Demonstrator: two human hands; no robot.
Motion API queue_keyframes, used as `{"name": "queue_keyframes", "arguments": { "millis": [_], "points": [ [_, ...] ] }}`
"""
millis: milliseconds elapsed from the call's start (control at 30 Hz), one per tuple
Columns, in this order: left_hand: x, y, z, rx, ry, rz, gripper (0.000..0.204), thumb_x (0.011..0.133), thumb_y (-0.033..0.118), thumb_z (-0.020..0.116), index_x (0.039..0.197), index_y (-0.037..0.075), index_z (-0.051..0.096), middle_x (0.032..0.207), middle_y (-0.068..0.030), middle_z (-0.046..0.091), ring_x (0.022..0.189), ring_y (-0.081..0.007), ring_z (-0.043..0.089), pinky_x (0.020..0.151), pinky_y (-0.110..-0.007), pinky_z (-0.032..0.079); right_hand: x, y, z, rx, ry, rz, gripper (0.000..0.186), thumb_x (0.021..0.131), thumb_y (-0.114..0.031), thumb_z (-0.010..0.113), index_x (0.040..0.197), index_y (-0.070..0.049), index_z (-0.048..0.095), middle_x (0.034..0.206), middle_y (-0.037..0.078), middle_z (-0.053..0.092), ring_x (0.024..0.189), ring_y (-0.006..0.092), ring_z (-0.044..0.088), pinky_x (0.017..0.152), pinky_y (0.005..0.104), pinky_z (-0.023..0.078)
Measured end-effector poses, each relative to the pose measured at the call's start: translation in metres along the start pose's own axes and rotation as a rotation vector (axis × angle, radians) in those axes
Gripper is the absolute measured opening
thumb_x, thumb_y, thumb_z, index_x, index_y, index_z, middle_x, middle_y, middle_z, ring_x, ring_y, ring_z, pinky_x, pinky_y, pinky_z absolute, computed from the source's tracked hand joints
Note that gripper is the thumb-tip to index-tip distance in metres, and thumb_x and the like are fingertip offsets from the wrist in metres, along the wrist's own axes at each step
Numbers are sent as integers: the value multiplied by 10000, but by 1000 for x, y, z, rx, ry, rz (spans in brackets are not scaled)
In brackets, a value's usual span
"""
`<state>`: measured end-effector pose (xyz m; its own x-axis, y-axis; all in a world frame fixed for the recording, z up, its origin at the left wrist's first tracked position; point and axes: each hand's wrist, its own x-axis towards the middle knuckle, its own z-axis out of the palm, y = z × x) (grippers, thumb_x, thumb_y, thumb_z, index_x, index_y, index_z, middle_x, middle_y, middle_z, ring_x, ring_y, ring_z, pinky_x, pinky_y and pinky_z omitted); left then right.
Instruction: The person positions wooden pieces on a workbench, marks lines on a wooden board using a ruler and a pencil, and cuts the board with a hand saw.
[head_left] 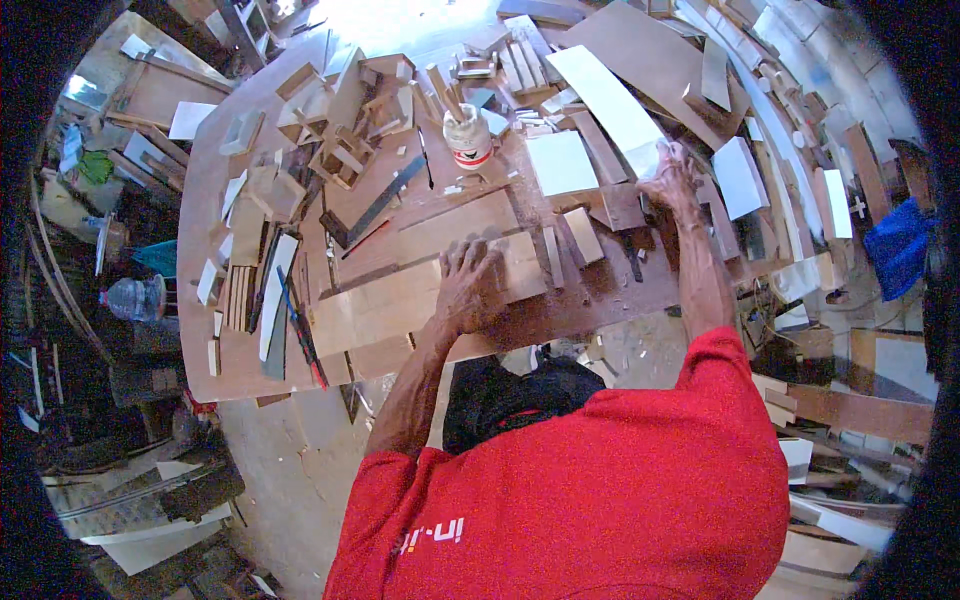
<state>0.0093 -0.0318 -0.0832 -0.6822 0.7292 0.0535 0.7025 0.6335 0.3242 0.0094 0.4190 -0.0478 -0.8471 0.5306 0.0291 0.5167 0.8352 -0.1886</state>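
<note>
My left hand [470,282] lies with its fingers spread over a pale wooden board [375,303] along the workbench's near edge. Farther off on the right, my right hand [676,178] has its fingers bent round the near end of a long white board [605,95]. The fingertips there are partly hidden. Another flat wooden piece [470,222] lies just beyond the left hand. Between my hands are a small wood block [583,235] and a white-faced panel [562,163]. A try square [385,203] and a red pencil [366,239] rest left of the left hand.
A white jar [467,140] holding sticks stands mid-bench. Wooden box-like assemblies [345,110] crowd the back left. Long tools and a white strip [278,297] lie at the near left. Stacked planks [790,210] and a blue cloth [898,248] are on the right.
</note>
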Motion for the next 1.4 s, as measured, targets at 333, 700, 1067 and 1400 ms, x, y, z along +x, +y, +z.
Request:
{"name": "queue_keyframes", "arguments": {
  "millis": [333, 700, 1067, 1400],
  "points": [
    [4, 2, -4, -52, -75, -59, 951, 689, 429, 758, 1498, 143, 349, 1562, -175, 277, 1475, -404, 167, 1166, -631, 108, -11, -45, 47, 199, 64, -202, 933, 744, -536, 765, 1440, -32, 401, 1389, 290, 443, 1285, 462, 436, 1036, 578, 408],
    [7, 0, 1, -6, -75, -66, 1012, 643, 419, 784, 1501, 133, 328, 1544, -189, 284, 1441, -452, 208, 1139, -675, 144, -5, -148, 88, 151, -141, 51, 1405, 557, -687, 832, 1538, -13, 85, 1431, 389, 334, 1350, 532, 312, 1098, 611, 296],
    [16, 8, -12, 0, -50, -47, 924, 701, 395, 758, 1475, 105, 344, 1490, -203, 332, 1340, -461, 329, 1126, -621, 228, -65, -148, 39, 945, 85, 20, 447, 833, -265, 699, 1122, 56, 583, 999, 213, 682, 952, 329, 662, 825, 442, 507],
    [37, -3, -29, -11, -42, 57, 984, 653, 520, 793, 1417, 36, 402, 1379, -233, 457, 1262, -410, 429, 1079, -497, 344, -142, -107, 55, 1073, 161, 127, 382, 776, -170, 783, 1086, -37, 602, 920, 103, 677, 830, 241, 649, 765, 383, 517]
  ]
}}
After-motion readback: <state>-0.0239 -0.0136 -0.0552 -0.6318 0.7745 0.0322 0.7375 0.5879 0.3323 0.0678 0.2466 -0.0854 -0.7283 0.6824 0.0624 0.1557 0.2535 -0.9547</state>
